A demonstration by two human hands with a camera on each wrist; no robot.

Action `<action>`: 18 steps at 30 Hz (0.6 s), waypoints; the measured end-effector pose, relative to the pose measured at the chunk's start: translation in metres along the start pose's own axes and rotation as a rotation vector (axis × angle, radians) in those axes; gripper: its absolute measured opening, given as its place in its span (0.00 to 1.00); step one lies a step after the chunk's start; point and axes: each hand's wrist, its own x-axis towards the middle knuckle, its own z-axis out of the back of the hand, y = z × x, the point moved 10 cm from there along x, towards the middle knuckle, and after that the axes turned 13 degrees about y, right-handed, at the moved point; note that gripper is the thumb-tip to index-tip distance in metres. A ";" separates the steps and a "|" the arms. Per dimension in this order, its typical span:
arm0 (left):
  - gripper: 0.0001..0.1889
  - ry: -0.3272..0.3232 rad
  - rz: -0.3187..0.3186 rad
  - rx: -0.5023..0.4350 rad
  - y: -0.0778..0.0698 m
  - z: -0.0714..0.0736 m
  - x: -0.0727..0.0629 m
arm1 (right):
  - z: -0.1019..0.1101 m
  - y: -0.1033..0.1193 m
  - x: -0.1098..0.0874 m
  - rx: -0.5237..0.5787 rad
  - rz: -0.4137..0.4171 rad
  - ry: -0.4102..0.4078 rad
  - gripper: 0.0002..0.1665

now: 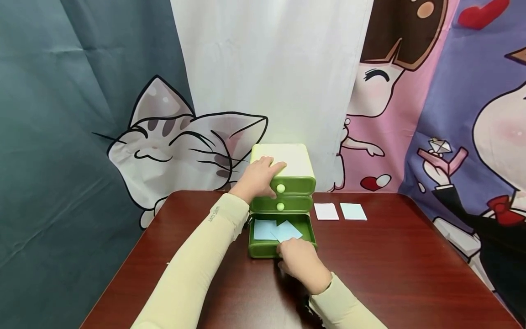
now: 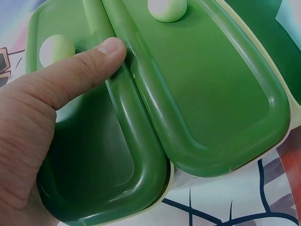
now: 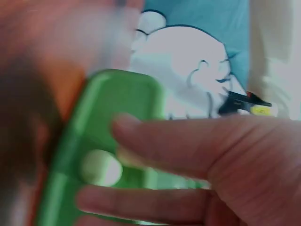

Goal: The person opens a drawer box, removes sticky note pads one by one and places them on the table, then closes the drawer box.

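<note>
A small green drawer box point(image 1: 299, 160) with a pale top stands on the table, its upper and middle drawers closed. The bottom drawer point(image 1: 256, 250) is pulled out, and two light-blue paper squares point(image 1: 265, 229) lie overlapping in it. My left hand point(image 1: 256, 179) rests on the box's upper left, fingers over the top. Its straight thumb point(image 2: 89, 66) lies across the upper drawer front to the seam below. At the bottom drawer's front is my right hand point(image 1: 302, 265). Blurred in the right wrist view, its thumb and fingers are spread around the round pale knob point(image 3: 101, 168).
A white paper square point(image 1: 326, 211) and a pale-blue paper square point(image 1: 353, 211) lie on the table right of the box. The dark red-brown table point(image 1: 386, 265) reaches back to a cartoon-printed curtain point(image 1: 271, 68).
</note>
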 end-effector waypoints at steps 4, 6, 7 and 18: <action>0.55 -0.003 -0.011 -0.004 0.000 0.001 -0.001 | 0.018 0.006 -0.002 0.020 0.070 0.039 0.12; 0.55 0.004 -0.011 -0.007 -0.001 0.001 -0.001 | 0.031 0.003 0.001 0.046 0.092 0.010 0.11; 0.55 0.007 -0.011 -0.008 -0.001 0.000 -0.001 | 0.038 0.001 0.005 0.056 0.095 -0.007 0.11; 0.54 0.007 -0.006 -0.018 -0.001 0.002 0.000 | -0.004 -0.056 0.073 0.035 -0.013 0.138 0.17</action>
